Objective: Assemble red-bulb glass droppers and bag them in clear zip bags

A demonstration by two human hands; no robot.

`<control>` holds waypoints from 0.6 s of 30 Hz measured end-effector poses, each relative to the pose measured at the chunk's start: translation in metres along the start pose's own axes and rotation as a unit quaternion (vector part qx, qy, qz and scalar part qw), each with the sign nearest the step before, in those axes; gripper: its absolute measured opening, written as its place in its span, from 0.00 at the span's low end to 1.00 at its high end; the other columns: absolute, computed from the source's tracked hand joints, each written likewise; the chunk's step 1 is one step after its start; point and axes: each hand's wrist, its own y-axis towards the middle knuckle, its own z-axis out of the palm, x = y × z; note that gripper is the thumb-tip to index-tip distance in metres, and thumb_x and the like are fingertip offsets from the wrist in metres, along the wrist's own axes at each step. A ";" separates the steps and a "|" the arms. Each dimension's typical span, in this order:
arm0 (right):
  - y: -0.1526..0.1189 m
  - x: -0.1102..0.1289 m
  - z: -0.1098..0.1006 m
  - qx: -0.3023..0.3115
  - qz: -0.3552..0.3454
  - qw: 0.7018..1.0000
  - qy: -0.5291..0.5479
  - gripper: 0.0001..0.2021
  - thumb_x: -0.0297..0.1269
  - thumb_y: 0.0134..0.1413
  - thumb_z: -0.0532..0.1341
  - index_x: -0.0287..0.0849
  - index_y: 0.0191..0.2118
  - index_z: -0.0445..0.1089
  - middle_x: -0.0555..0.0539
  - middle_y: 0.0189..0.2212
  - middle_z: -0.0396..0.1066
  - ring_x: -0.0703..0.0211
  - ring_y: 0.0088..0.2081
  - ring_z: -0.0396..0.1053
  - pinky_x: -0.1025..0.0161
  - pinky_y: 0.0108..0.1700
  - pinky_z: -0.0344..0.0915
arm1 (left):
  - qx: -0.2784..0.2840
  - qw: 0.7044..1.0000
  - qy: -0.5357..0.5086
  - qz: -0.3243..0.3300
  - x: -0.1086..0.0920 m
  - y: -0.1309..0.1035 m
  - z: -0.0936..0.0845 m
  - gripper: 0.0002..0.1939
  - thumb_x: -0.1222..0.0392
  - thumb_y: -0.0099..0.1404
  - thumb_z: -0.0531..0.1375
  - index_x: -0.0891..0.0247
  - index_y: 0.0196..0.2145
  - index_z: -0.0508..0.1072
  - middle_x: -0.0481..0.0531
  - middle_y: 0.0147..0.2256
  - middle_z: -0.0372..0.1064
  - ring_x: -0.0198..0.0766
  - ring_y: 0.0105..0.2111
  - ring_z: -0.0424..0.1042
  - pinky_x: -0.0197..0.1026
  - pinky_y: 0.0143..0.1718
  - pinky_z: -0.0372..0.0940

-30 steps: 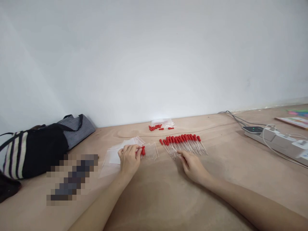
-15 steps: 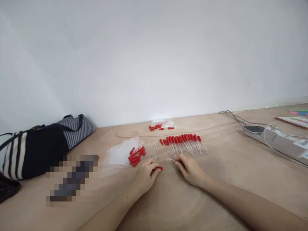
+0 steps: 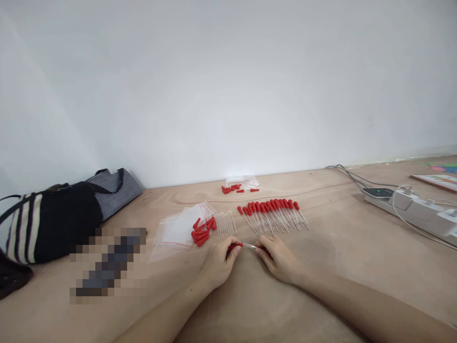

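Between thumb and fingers, my left hand [image 3: 222, 259] pinches a red rubber dropper bulb [image 3: 235, 246]. My right hand [image 3: 277, 257] is closed on a clear glass tube [image 3: 249, 246], whose end meets the bulb's mouth; how far it goes in I cannot tell. Beyond my right hand lies a row of droppers [image 3: 273, 214] with red bulbs on clear tubes. Loose red bulbs [image 3: 202, 234] are heaped beyond my left hand, with several bare glass tubes [image 3: 226, 224] side by side to their right.
Clear zip bags [image 3: 174, 228] lie fanned out at the left. More red bulbs [image 3: 230, 189] and a plastic bag [image 3: 246, 182] sit near the wall. A black and striped bag [image 3: 71, 219] stands far left; a power strip [image 3: 414, 209] with cables lies at the right.
My right hand has come left and nearer me with the glass tube, bringing its end to the red bulb. My left hand keeps its pinch on the bulb.
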 end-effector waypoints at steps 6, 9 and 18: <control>-0.002 0.002 -0.001 -0.007 -0.031 0.999 -0.032 0.11 0.33 0.57 0.47 0.41 0.30 0.64 0.49 0.26 0.66 0.61 0.30 0.62 0.64 0.34 0.54 | 0.025 1.000 0.001 -0.001 -0.001 0.000 0.000 0.08 0.61 0.61 0.50 0.62 0.30 0.68 0.48 0.28 0.69 0.36 0.29 0.67 0.38 0.32 0.59; -0.001 0.000 -0.005 -0.004 -0.052 0.997 -0.049 0.11 0.33 0.56 0.47 0.42 0.31 0.66 0.49 0.26 0.67 0.63 0.29 0.62 0.64 0.34 0.51 | 0.029 0.999 0.012 0.008 -0.001 -0.001 0.000 0.07 0.61 0.60 0.51 0.61 0.30 0.68 0.47 0.29 0.69 0.36 0.30 0.66 0.39 0.35 0.59; 0.005 0.001 -0.004 -0.014 -0.083 0.994 -0.075 0.11 0.30 0.54 0.48 0.40 0.30 0.67 0.48 0.25 0.68 0.63 0.27 0.61 0.64 0.34 0.48 | 0.003 0.997 0.064 0.031 -0.001 -0.003 0.003 0.06 0.61 0.60 0.51 0.61 0.29 0.67 0.47 0.27 0.69 0.37 0.30 0.66 0.44 0.40 0.56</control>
